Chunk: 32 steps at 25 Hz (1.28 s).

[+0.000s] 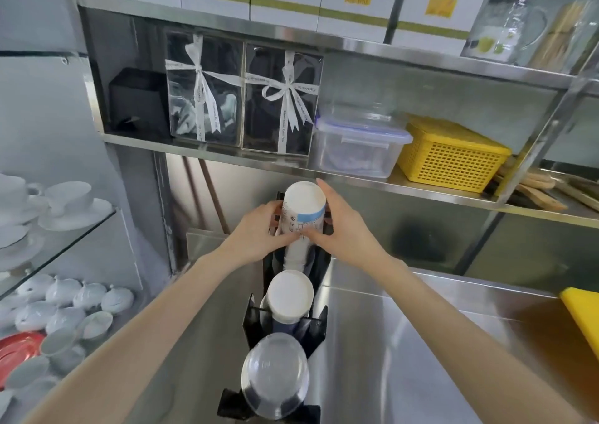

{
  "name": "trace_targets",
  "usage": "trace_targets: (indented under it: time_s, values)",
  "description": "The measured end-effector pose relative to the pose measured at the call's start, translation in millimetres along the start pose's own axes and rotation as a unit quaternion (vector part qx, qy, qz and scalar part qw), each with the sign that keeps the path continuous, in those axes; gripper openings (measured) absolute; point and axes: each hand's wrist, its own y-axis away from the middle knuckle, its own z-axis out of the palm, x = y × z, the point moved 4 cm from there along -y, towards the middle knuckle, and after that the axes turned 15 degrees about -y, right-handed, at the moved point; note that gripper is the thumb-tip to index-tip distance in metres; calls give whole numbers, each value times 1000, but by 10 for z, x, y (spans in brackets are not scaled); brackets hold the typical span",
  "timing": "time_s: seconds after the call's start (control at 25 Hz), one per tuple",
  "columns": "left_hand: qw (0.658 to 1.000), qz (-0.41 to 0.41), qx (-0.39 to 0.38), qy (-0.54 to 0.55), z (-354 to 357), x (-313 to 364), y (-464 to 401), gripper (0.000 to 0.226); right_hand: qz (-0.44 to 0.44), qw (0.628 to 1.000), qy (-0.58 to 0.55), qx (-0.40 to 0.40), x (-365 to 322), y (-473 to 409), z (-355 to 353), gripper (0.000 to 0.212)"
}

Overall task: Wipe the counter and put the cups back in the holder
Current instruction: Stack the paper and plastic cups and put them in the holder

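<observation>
A black cup holder with three slots stands on the steel counter. The far slot holds a stack of white paper cups with blue print, bottoms up. My left hand grips the stack's left side. On the right side my right hand is wrapped around it, fingers at its lower part. The middle slot carries a second white cup stack. In the near slot sits a stack of clear plastic cups. No cloth is in view.
A steel shelf hangs just above the far stack, with gift boxes, a clear tub and a yellow basket. White crockery fills glass shelves at left. A yellow board lies at the counter's right edge.
</observation>
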Motion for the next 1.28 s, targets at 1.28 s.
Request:
trace_targets:
  time_s: [1.28]
  values:
    - [944, 87, -22, -316, -118, 1162, 1573, 69, 40, 961, 272, -17, -531, 1986, -509, 78]
